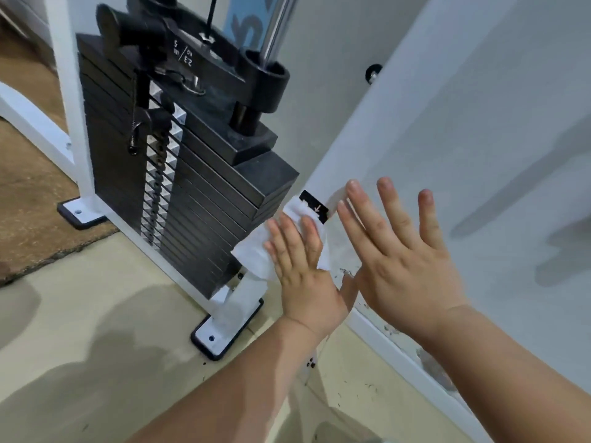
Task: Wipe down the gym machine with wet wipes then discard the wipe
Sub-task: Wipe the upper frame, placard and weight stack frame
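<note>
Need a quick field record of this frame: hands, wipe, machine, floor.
left hand: flat, fingers spread, pressing the wipe against the frame
right hand: open, fingers spread, empty, beside the post near the wall
wipe: white, crumpled, spread under the left hand on the white post
frame: white post, black label just above the wipe
weight stack: black plates, selector pin with coiled cord
floor: beige tile, brown mat at left
wipe discarded: not yet

Left hand [305, 276] bare, no glove, no ring, right hand [403, 251] bare, no glove, no ring, nails short and unpainted, both forearms uncovered to frame edge, no sleeve, watch or wristband in view
</note>
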Available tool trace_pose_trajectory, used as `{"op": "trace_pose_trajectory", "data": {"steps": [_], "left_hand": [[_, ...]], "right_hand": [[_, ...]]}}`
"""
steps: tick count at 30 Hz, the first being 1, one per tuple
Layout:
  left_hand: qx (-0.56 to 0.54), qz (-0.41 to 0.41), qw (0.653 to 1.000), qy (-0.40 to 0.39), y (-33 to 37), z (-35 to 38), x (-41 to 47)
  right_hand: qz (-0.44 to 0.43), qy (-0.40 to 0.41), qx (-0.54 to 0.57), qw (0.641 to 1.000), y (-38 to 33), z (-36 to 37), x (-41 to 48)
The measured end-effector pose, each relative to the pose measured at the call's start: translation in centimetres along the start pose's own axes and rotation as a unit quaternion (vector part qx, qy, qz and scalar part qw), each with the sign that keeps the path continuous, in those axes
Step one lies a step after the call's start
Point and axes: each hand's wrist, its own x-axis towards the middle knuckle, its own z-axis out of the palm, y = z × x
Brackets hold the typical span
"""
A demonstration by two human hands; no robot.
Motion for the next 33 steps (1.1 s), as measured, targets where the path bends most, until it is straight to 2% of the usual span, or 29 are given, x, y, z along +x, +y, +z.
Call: {"op": "trace_pose_trajectory", "data": {"steps": [9,13,16,18,22,24,25,27,29,33], "left_hand": [[0.093,0.219,0.971,0.013,9.5,-6.6,10.0],[0.126,0.272,0.954,0.015,14.2,-9.8,14.2],[0.113,0.291,0.95,0.01,19.5,-12.4,18.0],[0.101,0.3,0.949,0.011,23.6,-14.4,20.5],[0.142,0.307,0.94,-0.044,31.1,-18.6,24.5],[0.175,0.306,0.932,-0.078,34.0,-20.7,25.8],[0.194,0.306,0.927,-0.094,35.3,-21.7,26.2],[0.223,0.307,0.918,-0.114,37.6,-23.9,26.9],[0.215,0.304,0.919,-0.13,39.7,-26.2,27.5],[0.169,0.272,0.931,-0.176,43.1,-31.5,28.9]], "right_hand": [[0.107,0.086,0.029,0.99,8.6,-3.7,2.9],[0.146,0.147,0.105,0.973,13.3,-6.7,4.8],[0.193,0.145,0.196,0.95,17.4,-9.7,6.1],[0.243,0.137,0.317,0.906,19.9,-13.0,7.2],[0.348,0.139,0.538,0.755,25.3,-21.9,11.0],[0.393,0.127,0.611,0.676,27.6,-26.0,12.9],[0.412,0.119,0.63,0.647,28.7,-27.7,13.7],[0.432,0.11,0.648,0.618,30.8,-30.4,15.0],[0.447,0.099,0.652,0.605,32.8,-32.5,16.1],[0.443,0.07,0.636,0.627,35.7,-37.0,18.7]]}}
